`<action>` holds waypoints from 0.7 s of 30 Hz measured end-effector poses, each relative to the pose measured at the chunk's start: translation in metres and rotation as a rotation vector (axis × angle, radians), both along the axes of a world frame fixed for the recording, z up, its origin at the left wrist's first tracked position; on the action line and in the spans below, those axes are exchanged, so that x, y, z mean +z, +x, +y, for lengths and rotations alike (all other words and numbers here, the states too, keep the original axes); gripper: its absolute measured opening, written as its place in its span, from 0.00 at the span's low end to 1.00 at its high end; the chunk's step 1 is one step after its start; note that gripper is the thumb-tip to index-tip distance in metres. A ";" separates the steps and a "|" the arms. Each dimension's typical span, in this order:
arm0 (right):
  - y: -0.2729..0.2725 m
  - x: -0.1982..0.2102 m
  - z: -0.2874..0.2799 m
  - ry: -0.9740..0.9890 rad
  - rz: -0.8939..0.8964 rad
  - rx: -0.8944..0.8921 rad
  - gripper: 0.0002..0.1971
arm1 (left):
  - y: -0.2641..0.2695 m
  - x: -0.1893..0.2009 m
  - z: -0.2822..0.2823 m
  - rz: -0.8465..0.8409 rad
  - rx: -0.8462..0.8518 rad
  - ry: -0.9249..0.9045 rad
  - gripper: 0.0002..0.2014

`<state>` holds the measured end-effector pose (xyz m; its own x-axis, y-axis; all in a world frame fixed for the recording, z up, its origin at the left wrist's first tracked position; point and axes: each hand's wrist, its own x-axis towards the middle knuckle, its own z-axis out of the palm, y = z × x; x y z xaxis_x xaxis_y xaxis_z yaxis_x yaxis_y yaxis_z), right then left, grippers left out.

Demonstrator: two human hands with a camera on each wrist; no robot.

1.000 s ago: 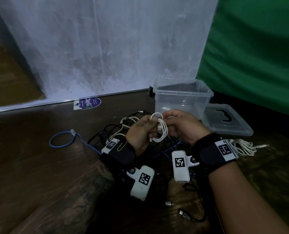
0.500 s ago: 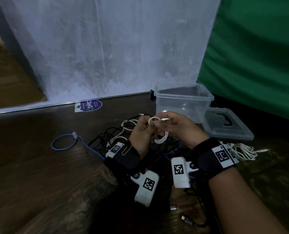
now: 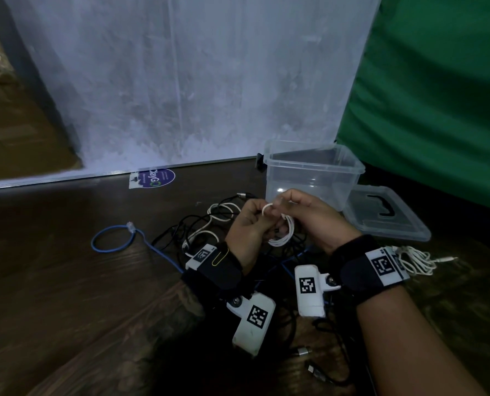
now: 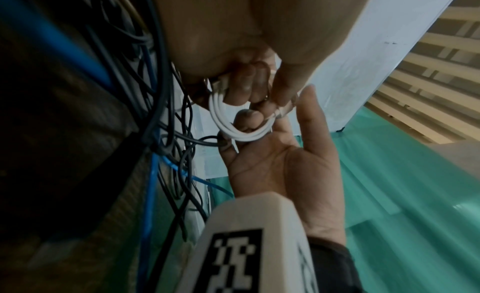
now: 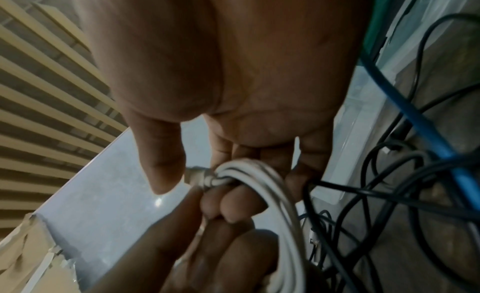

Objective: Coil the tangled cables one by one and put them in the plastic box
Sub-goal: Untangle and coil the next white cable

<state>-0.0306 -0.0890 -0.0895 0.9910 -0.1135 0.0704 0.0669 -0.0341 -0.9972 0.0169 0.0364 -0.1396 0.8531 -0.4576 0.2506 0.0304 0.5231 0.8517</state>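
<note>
Your left hand (image 3: 248,224) and right hand (image 3: 314,217) both gripping the coiled white cable (image 3: 284,234), fingers curling through its loops, holding it just in front of the clear plastic box (image 3: 312,178), tangled cables (image 3: 206,224) lying on the bench (image 3: 52,252) left of the box, lid (image 3: 387,215) resting right of it.

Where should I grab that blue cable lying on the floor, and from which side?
Probably the round loop of the blue cable, pinched from above on its open left side. That loop lies flat and apart on the floor, while its tail runs right into the tangled black cables, where fingers would snag.
</note>
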 end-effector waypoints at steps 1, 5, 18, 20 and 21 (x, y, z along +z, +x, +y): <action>-0.001 0.000 0.000 0.023 0.005 -0.003 0.07 | 0.001 0.000 0.000 0.001 0.001 -0.006 0.10; 0.002 0.000 -0.002 0.100 0.037 -0.031 0.10 | 0.001 -0.001 -0.001 -0.019 0.016 -0.008 0.08; 0.000 0.001 -0.008 -0.131 -0.052 -0.002 0.04 | -0.005 0.000 -0.005 0.041 0.073 0.034 0.05; -0.001 0.002 -0.010 -0.142 -0.059 0.014 0.04 | -0.008 0.000 -0.006 0.005 0.088 0.052 0.05; -0.002 0.003 -0.011 -0.150 -0.061 0.019 0.03 | -0.009 0.001 -0.006 -0.011 0.092 0.060 0.05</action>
<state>-0.0326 -0.1001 -0.0870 0.9863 -0.0781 0.1453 0.1294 -0.1800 -0.9751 0.0078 0.0306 -0.1384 0.8897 -0.3919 0.2344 -0.0248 0.4711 0.8818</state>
